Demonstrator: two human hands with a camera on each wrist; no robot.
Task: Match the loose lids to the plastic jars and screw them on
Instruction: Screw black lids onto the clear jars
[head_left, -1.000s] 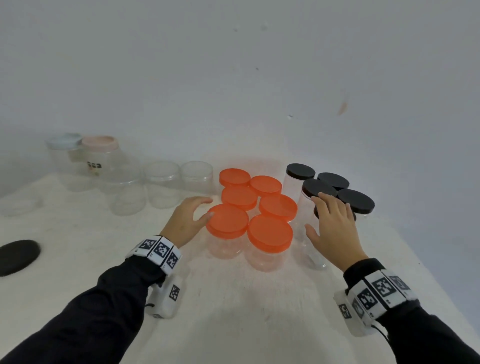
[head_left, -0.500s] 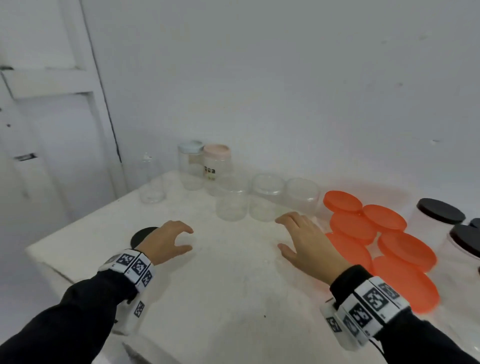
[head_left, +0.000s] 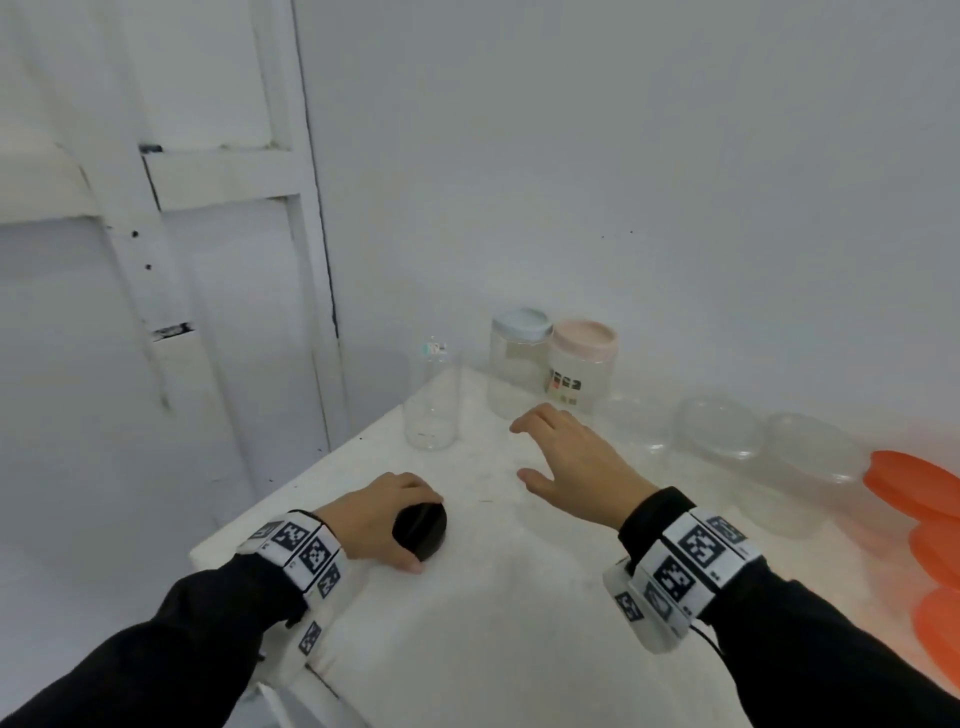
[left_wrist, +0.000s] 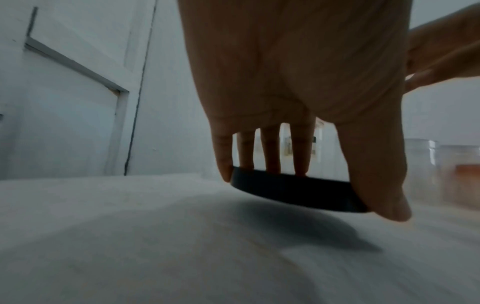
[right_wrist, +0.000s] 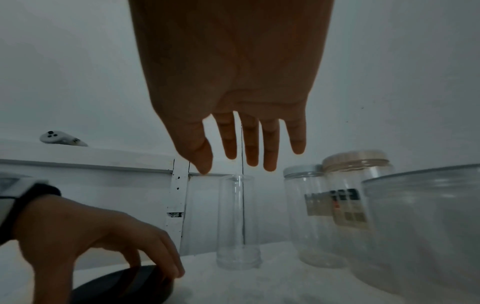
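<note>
My left hand (head_left: 387, 512) grips a loose black lid (head_left: 422, 530) near the table's left front corner; in the left wrist view the black lid (left_wrist: 296, 192) is tilted and lifted just off the surface, pinched between thumb and fingers. A tall, narrow clear jar (head_left: 432, 402) with no lid stands at the far left edge. My right hand (head_left: 558, 454) hovers open, fingers spread, just right of that clear jar (right_wrist: 237, 224) and above the table. In the right wrist view my right hand (right_wrist: 246, 156) holds nothing.
A blue-lidded jar (head_left: 519, 364) and a pink-lidded jar (head_left: 581, 369) stand at the back by the wall. Low clear jars (head_left: 719, 431) line up to their right, then orange lids (head_left: 919, 493) at the right edge. The white table (head_left: 519, 623) ends close on the left.
The view swung left, away from the orange and black jars. My left hand reached the black lid and took hold of it, lifting it. My right hand moved left toward the tall clear jar.
</note>
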